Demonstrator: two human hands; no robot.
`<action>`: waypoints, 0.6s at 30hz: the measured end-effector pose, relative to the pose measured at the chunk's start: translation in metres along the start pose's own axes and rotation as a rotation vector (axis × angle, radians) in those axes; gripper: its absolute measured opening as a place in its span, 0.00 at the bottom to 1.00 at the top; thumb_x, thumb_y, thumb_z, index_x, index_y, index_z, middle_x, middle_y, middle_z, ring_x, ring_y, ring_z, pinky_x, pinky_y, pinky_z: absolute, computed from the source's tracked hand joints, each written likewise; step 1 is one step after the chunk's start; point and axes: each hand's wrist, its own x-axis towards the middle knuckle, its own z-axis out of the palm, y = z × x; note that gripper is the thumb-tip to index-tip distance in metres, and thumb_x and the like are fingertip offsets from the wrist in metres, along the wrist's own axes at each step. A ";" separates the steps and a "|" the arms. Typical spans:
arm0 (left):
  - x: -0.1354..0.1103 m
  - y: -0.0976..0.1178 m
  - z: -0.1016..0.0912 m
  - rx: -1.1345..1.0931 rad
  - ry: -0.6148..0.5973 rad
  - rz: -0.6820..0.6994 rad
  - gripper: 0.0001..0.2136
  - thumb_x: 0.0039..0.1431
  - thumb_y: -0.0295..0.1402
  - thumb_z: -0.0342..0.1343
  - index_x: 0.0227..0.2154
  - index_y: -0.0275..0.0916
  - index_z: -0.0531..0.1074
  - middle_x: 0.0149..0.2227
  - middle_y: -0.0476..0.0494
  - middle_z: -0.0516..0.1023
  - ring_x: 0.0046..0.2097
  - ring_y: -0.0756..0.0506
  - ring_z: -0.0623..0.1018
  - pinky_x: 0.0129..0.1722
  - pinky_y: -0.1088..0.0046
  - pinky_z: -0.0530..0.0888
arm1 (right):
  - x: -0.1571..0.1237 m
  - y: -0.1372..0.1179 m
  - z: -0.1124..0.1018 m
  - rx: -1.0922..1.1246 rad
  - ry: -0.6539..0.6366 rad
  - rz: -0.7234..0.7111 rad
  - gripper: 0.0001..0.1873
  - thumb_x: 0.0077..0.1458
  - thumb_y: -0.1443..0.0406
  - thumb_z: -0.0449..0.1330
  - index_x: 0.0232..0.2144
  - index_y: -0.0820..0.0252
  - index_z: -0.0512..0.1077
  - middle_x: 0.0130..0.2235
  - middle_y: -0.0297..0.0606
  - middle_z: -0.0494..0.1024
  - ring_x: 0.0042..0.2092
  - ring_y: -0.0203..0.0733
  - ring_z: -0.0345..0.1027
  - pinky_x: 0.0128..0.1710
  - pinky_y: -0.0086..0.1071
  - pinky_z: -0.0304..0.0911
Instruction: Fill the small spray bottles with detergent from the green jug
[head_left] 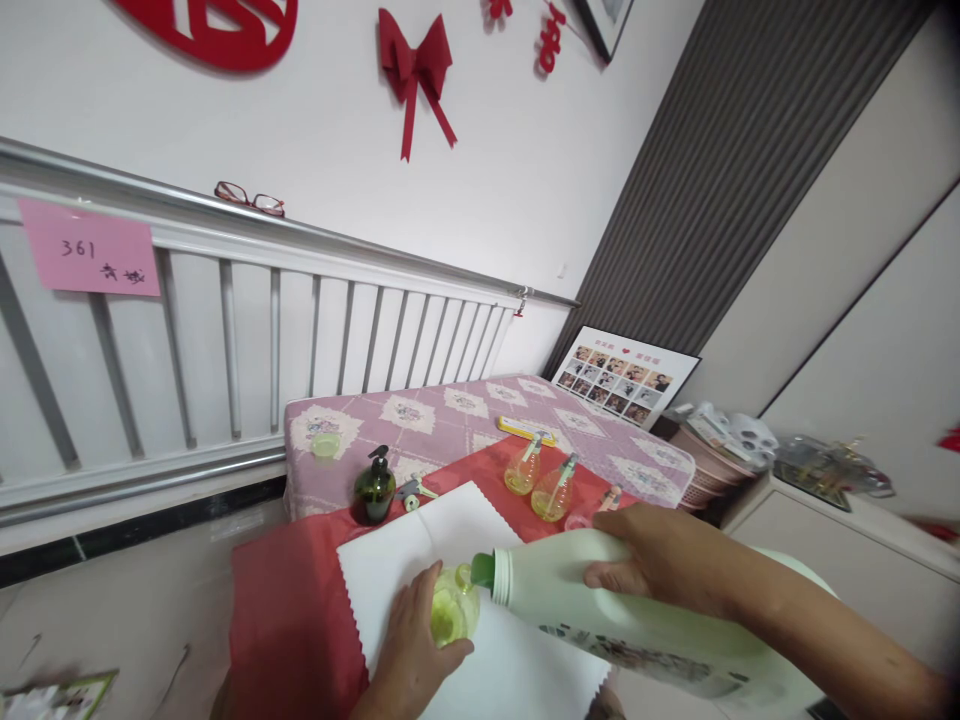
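Observation:
My left hand (409, 640) is closed round a small clear bottle (454, 610) with yellow-green liquid inside. My right hand (651, 556) grips a large pale green jug (559, 575), tipped on its side so that its green spout (484, 570) meets the mouth of the small bottle. Whether liquid is flowing cannot be made out. Both are above a white scallop-edged sheet (420, 545) on a red cloth (285, 600). Beyond them stand a dark green pump bottle (375, 490) and two clear bottles of yellow liquid, one left (523, 470) and one right (555, 492).
A purple patterned table cover (450, 405) bears a pale green cap-like cup (325, 445) and a yellow-edged packet (527, 431). A white railing (247, 340) runs along the left. A photo board (626, 375), a pink basket (701, 455) and a white cabinet (810, 530) stand right.

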 end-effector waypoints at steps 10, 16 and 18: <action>0.001 -0.002 0.001 0.020 0.004 0.016 0.43 0.42 0.36 0.57 0.65 0.37 0.54 0.68 0.40 0.62 0.67 0.38 0.62 0.69 0.58 0.57 | -0.003 0.000 0.000 0.008 0.011 -0.006 0.15 0.54 0.52 0.58 0.34 0.56 0.74 0.40 0.48 0.82 0.40 0.58 0.75 0.35 0.39 0.60; 0.000 -0.001 0.001 0.026 0.010 0.024 0.43 0.42 0.36 0.58 0.65 0.37 0.54 0.68 0.39 0.63 0.66 0.38 0.63 0.69 0.57 0.57 | -0.001 0.000 0.000 0.013 -0.002 0.009 0.16 0.54 0.52 0.58 0.34 0.57 0.74 0.40 0.48 0.82 0.40 0.57 0.75 0.35 0.39 0.60; 0.000 0.000 0.000 0.020 0.008 0.021 0.43 0.42 0.36 0.58 0.65 0.36 0.53 0.68 0.39 0.63 0.66 0.38 0.62 0.69 0.57 0.57 | -0.001 0.000 0.000 0.012 0.007 0.002 0.15 0.54 0.52 0.58 0.34 0.57 0.74 0.40 0.48 0.82 0.40 0.57 0.75 0.35 0.39 0.60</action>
